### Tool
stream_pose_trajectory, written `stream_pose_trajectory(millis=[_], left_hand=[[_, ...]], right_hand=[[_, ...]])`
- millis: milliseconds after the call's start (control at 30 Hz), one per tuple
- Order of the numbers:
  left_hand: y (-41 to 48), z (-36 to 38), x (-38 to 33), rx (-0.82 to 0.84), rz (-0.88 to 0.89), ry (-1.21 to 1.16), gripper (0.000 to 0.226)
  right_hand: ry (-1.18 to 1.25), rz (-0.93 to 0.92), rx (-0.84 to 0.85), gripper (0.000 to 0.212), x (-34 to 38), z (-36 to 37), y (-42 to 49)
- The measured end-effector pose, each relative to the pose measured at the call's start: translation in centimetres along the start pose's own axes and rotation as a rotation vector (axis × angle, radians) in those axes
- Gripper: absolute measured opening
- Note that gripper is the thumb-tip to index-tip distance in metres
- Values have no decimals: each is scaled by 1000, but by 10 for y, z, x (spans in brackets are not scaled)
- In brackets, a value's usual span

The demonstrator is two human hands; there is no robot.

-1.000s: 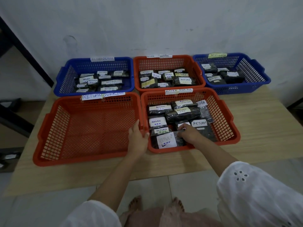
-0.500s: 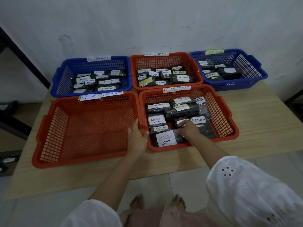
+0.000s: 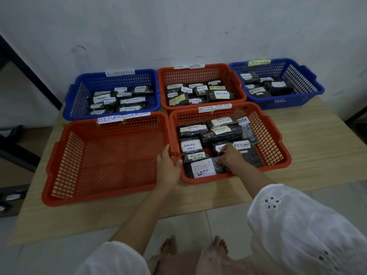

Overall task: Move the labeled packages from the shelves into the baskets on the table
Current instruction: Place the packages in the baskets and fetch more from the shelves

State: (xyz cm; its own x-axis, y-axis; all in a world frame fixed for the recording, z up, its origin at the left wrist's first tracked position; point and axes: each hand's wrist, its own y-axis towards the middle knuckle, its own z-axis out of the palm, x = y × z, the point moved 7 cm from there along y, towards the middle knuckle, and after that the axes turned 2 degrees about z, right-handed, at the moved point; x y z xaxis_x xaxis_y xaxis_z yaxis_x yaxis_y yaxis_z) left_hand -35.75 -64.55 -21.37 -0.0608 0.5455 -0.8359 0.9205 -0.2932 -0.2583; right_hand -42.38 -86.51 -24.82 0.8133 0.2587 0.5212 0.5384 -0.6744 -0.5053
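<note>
Several dark packages with white RETURN labels lie in the front right orange basket. My right hand is inside it, with its fingers curled on the right end of the frontmost package, which lies against the basket's near wall. My left hand rests with straight fingers on the rims where this basket meets the empty front left orange basket, thumb towards the right basket.
At the back of the wooden table stand a blue basket, an orange basket and another blue basket, each holding labelled packages. The wall is right behind them. A dark frame stands at the left.
My right hand has stayed on the frontmost package and edged slightly deeper into the basket. My left hand has kept its place on the rims. The view has shifted a little.
</note>
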Motion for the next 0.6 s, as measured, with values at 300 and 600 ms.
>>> stream_pose_trajectory(millis=[300,600], left_hand=[[-1,0,-1,0,1,1,66],[-1,0,-2,-11,6,10,65]], right_hand=[[-211,-69,-98,33,1,-4,-11],[-200,-40,-53,48,-2,-10,-12]])
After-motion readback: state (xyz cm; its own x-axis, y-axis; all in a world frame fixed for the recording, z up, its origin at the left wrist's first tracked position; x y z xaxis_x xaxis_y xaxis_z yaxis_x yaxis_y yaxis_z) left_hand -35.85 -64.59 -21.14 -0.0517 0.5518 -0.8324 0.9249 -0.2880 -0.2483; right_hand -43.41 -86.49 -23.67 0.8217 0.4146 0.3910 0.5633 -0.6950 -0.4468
